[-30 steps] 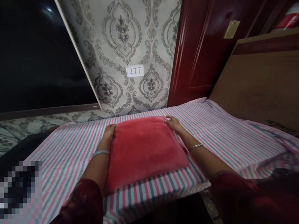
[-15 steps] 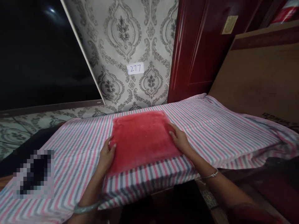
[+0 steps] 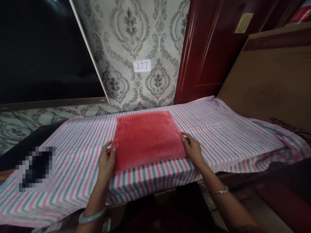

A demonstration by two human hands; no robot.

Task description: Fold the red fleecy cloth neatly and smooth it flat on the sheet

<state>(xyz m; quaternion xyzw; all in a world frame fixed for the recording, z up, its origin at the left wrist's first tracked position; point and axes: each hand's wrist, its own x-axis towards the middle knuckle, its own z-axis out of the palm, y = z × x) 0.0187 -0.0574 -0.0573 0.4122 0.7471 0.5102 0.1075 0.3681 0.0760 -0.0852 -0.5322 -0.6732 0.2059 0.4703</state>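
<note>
A red plush cloth (image 3: 148, 139) lies flat in a rough square on the striped sheet (image 3: 233, 139), its near edge close to the table's front. Whether it is folded or a cover, I cannot tell. My left hand (image 3: 107, 160) rests at its left edge, with thumb and index finger apart and the thumb touching the border. Just beside the right edge is my right hand (image 3: 194, 150), fingers curved and spread from the thumb, with no cloth visibly pinched. The undersides of both hands are hidden.
A large dark screen (image 3: 48, 55) stands at the back left. Patterned wallpaper with a paper label (image 3: 142, 66) reading 277 is behind the table. At right are a dark red door (image 3: 213, 48) and a big cardboard box (image 3: 272, 77).
Both hands have shifted slightly outward, the right one off the cloth's surface to beside its edge. The cloth lies flat as before. The camera view has moved a little.
</note>
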